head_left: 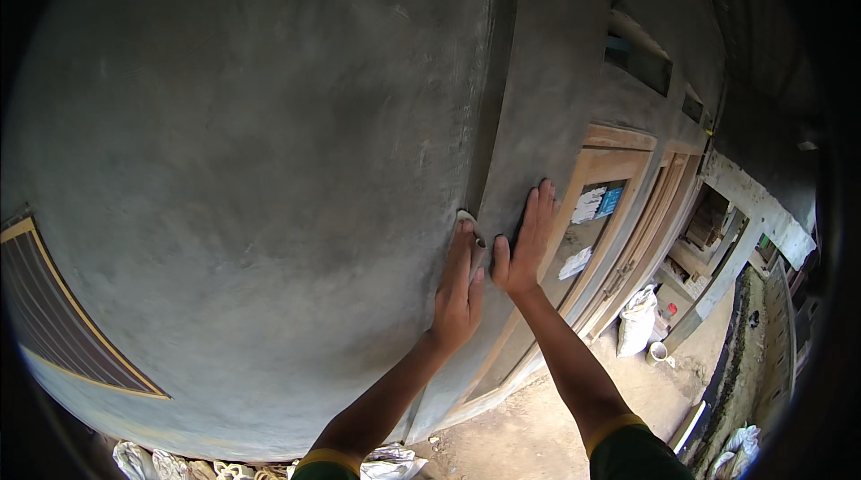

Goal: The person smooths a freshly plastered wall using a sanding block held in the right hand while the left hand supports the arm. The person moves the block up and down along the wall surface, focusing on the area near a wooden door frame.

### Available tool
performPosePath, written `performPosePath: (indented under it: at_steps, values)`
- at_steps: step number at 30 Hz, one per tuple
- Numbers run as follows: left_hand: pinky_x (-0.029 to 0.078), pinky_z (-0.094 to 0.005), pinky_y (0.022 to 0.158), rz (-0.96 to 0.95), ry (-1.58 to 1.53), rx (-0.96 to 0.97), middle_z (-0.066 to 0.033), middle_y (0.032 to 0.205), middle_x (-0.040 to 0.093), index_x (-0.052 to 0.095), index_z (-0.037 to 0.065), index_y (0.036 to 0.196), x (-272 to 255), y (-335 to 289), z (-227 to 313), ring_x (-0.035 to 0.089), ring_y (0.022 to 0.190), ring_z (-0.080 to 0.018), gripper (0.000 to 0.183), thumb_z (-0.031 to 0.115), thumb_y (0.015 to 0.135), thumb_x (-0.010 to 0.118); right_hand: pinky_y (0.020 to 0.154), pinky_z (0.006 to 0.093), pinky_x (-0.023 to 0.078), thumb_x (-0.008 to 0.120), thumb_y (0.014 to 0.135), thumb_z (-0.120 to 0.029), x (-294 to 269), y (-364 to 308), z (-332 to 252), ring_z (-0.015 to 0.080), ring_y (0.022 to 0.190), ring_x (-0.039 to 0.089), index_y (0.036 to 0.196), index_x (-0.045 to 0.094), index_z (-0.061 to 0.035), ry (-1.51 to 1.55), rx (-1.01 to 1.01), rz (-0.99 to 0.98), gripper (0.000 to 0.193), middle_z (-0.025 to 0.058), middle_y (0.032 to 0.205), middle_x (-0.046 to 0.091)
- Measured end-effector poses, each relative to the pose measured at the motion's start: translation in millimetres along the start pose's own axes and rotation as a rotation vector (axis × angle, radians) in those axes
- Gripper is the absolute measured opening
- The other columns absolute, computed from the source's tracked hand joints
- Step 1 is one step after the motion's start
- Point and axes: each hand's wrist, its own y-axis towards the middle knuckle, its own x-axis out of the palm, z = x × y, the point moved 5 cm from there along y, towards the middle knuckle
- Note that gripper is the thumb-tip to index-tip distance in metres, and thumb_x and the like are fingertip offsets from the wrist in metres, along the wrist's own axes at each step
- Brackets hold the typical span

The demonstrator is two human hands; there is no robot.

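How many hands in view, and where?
2. The left hand holds a small curled piece against the grey wall at the dark vertical strip; the right hand rests open on the wall further right. No other hands show.

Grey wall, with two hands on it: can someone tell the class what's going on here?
A person works at a grey wall with bare hands. The left hand holds a small curled grey piece by the wall's vertical edge; its material is unclear. The right hand lies open against the wall just right of it. Further right stands a wooden frame.
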Motion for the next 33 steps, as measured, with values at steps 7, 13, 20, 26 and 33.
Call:
performPosePath:
  at_steps: [7,13,20,26,33]
  values:
    - [0.033,-0.0455,0.122,0.015,-0.091,0.03,-0.0314,0.16,0.037,0.026,-0.014,0.156,-4.6,7.2,8.3,0.036,0.151,-0.0418,0.056,0.001,0.105,0.044,0.124,0.0621,0.008,0.052,0.096,-0.05,-1.9,3.1,-4.1,0.0503,0.156,0.015,0.161,0.02,0.0082,0.025,-0.043,0.015,0.093,0.034,0.167,0.018]
    - [0.032,-0.0448,0.122,-0.032,-0.07,-0.022,-0.03,0.16,0.038,0.031,-0.013,0.154,-3.3,-10.2,-1.1,0.038,0.15,-0.0409,0.053,0.001,0.105,0.045,0.123,0.0624,0.009,0.052,0.095,-0.054,-3.2,3.1,-4.8,0.0507,0.156,0.016,0.161,0.02,0.0083,0.019,-0.041,0.02,0.096,0.0342,0.166,0.019]
    - [0.03,-0.0447,0.123,0.008,-0.142,-0.008,-0.0262,0.164,0.033,0.029,-0.01,0.157,-5.3,-6.5,-0.3,0.036,0.151,-0.0405,0.055,0.001,0.105,0.044,0.123,0.0623,0.01,0.05,0.097,-0.054,-4.5,5.6,-7.3,0.0512,0.155,0.018,0.16,0.022,0.0087,-0.005,-0.054,0.025,0.093,0.0344,0.166,0.021]
    - [0.026,-0.0456,0.125,-0.076,-0.186,-0.115,-0.0268,0.164,0.031,0.03,-0.01,0.156,-1.9,1.2,-5.7,0.031,0.153,-0.0415,0.054,0.0,0.105,0.045,0.123,0.0619,0.01,0.049,0.097,-0.053,-3.7,4.3,-8.2,0.0509,0.155,0.019,0.16,0.022,0.0089,-0.006,-0.037,0.031,0.093,0.0342,0.166,0.021]
    - [0.026,-0.0438,0.125,-0.096,-0.105,0.033,-0.0251,0.166,0.031,0.025,-0.009,0.158,-5.0,24.8,7.6,0.032,0.154,-0.038,0.059,0.002,0.105,0.047,0.124,0.0601,0.012,0.048,0.096,-0.052,-3.6,4.4,-7.5,0.0508,0.154,0.021,0.159,0.024,0.0091,-0.01,-0.044,0.046,0.091,0.0344,0.165,0.023]
